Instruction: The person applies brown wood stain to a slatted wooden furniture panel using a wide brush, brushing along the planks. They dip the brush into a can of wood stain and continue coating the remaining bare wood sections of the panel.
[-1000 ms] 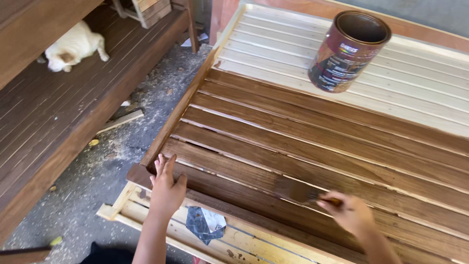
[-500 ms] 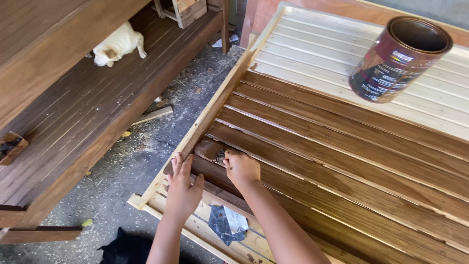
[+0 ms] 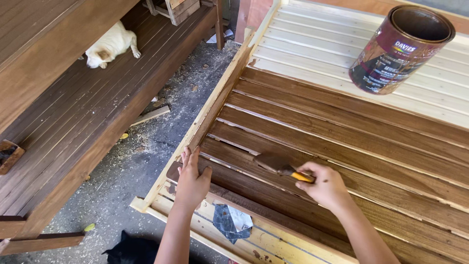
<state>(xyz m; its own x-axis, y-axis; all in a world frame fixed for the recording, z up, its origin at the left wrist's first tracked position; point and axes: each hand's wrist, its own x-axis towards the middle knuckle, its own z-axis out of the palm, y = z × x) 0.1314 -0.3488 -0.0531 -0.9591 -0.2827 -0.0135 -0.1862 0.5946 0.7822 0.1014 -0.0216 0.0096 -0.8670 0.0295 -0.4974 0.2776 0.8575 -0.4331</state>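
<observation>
- Right hand [image 3: 328, 187]: fingers closed around a paintbrush [image 3: 279, 165], bristles on a stained slat of the slatted wooden panel [image 3: 351, 146].
- Left hand [image 3: 191, 180]: fingers open, flat on the panel's corner.
- Stain can [image 3: 398, 49] stands on unstained slats, well apart.

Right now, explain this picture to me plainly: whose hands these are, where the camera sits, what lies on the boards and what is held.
There is one view, from a camera worn on a person's head, looking down at that person's two bare hands. No machine is involved. The left hand rests flat on a slatted wooden panel, near its corner. The right hand holds a paintbrush with a yellow handle, its bristles on a dark-stained slat. The near slats are stained brown; the far ones are pale bare wood. An open tin can stands on the pale part. Under the slats lies a crumpled rag. On a dark wooden platform to the left lies a white dog.
</observation>
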